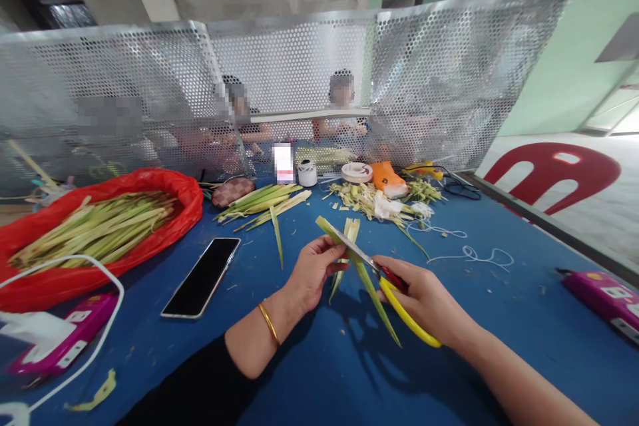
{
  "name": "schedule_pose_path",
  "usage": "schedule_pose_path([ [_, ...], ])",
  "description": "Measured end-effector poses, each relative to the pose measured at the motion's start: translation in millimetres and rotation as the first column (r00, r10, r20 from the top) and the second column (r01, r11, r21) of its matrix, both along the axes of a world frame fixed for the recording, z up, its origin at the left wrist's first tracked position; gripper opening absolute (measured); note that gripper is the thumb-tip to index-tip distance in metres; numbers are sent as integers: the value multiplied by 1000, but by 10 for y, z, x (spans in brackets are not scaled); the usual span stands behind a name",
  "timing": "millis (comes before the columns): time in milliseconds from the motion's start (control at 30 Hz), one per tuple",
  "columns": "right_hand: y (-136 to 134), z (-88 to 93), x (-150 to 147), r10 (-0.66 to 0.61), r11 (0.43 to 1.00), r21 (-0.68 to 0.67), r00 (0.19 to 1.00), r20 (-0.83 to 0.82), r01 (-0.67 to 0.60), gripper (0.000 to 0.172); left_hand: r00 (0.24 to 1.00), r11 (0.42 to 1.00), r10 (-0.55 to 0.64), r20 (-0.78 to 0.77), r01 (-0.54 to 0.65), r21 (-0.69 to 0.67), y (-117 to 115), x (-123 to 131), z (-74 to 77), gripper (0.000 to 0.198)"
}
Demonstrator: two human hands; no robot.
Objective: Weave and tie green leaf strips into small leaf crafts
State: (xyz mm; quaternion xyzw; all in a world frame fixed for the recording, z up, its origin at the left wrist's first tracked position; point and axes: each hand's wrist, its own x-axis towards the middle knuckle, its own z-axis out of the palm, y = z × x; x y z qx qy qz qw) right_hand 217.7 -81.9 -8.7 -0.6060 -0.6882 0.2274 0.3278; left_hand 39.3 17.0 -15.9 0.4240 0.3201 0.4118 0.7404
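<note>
My left hand (313, 268) pinches a green leaf strip (370, 293) that slants down to the right above the blue table. A second, paler leaf piece (351, 231) shows behind the fingers; whether it is also held I cannot tell. In my right hand (424, 296) is a pair of scissors (407, 316) with red and yellow handles. Their metal blades lie along the held strip, close to the left fingertips. Beyond my hands, a bundle of long green leaves (264, 203) rests on the table, with one loose narrow strip (276, 237) nearer to me.
A red plastic bag (192, 203) of leaf strips lies left, near a black-screened phone (202, 277) and a purple power strip (74, 329). Leaf scraps (357, 198), white string (469, 254) and a tape roll (356, 172) lie right. A perforated metal screen (294, 60) stands behind; people sit beyond.
</note>
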Motion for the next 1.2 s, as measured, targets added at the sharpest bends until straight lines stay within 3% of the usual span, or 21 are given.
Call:
schedule_pose_path([
  [300, 15, -48, 36, -38, 999, 22, 997, 63, 37, 42, 999, 998, 29, -31, -27, 58, 42, -45, 83, 28],
  [500, 12, -80, 31, -41, 999, -17, 998, 50, 42, 49, 998, 994, 53, -16, -51, 96, 71, -49, 60, 26],
  [933, 2, -72, 9, -5, 999, -47, 987, -160, -3, 40, 999, 994, -36, 40, 32, 106, 70, -23, 22, 24],
  [1200, 12, -40, 31, -22, 999, 23, 999, -45, 23, 38, 999, 993, -39, 4, 39, 108, 55, -51, 51, 22],
])
